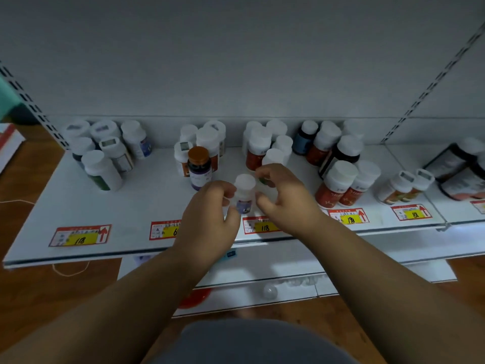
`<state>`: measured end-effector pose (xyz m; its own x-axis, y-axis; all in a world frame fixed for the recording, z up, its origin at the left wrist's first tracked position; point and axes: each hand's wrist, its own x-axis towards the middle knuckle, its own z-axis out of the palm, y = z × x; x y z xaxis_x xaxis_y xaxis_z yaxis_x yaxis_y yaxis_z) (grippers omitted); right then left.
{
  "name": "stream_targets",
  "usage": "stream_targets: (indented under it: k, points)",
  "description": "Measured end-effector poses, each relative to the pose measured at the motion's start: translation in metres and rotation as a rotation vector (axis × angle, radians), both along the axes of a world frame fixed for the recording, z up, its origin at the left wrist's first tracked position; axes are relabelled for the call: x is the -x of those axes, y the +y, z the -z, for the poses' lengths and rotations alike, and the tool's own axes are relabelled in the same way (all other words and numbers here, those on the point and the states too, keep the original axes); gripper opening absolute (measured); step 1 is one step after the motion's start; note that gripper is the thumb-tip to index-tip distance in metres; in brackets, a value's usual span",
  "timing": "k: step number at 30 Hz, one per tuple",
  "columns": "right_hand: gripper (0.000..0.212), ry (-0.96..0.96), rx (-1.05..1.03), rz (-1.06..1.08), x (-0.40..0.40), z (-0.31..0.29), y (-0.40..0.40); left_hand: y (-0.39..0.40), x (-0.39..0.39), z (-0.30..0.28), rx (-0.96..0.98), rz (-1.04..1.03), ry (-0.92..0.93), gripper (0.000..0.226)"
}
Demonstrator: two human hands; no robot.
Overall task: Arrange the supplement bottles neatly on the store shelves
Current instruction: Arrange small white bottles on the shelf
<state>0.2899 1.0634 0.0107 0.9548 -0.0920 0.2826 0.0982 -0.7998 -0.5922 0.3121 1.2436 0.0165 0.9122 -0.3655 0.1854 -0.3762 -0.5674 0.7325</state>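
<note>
A small white bottle with a purple label (244, 193) stands near the front of the white shelf (136, 206). My left hand (210, 214) pinches it between thumb and fingers from the left. My right hand (284, 195) is just to its right, thumb and fingers curved in a loose C with a gap to the bottle and nothing held. The fingertips lie in front of a white-capped bottle with a green label (273, 156). An orange-capped purple bottle (198, 166) stands just behind my left hand.
Groups of supplement bottles line the back of the shelf: white ones at the left (102, 153), red-labelled ones in the middle (258, 149) and at the right (338, 183). Red and yellow price tags (80, 235) run along the front edge. A lower shelf (262, 285) sits below.
</note>
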Motion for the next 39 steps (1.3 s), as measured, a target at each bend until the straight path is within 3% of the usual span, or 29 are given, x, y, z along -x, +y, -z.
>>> stream_targets:
  k: [5,8,14,18,24,30,34,36,39]
  points:
    - [0.022,-0.116,-0.034,0.082,0.019,-0.019,-0.012,-0.025,0.002,-0.025,0.086,0.131,-0.188,0.023]
    - [0.021,-0.142,-0.031,0.101,0.027,-0.033,-0.034,-0.049,0.005,-0.027,0.083,0.196,-0.203,0.023]
    - [0.014,-0.245,0.024,0.171,0.03,-0.057,-0.102,-0.113,0.003,-0.024,0.087,0.14,-0.267,0.024]
    - [0.017,-0.009,0.164,0.209,0.003,-0.072,-0.172,-0.164,0.004,-0.023,0.161,0.068,-0.239,0.025]
    - [0.024,0.357,0.404,0.05,-0.04,-0.071,-0.212,-0.212,0.002,-0.023,0.16,-0.033,-0.14,0.028]
    - [0.022,0.224,0.343,-0.049,-0.042,-0.071,-0.22,-0.231,0.003,-0.021,0.149,-0.081,-0.164,0.03]
    - [0.028,-0.073,0.317,-0.013,-0.038,-0.088,-0.233,-0.236,-0.002,-0.031,0.181,-0.127,-0.172,0.03]
    - [0.033,-0.192,0.26,0.02,-0.033,-0.101,-0.236,-0.239,-0.003,-0.038,0.19,-0.133,-0.183,0.039]
    - [0.036,-0.171,0.042,0.126,-0.018,-0.115,-0.236,-0.244,-0.001,-0.048,0.111,-0.121,-0.155,0.062]
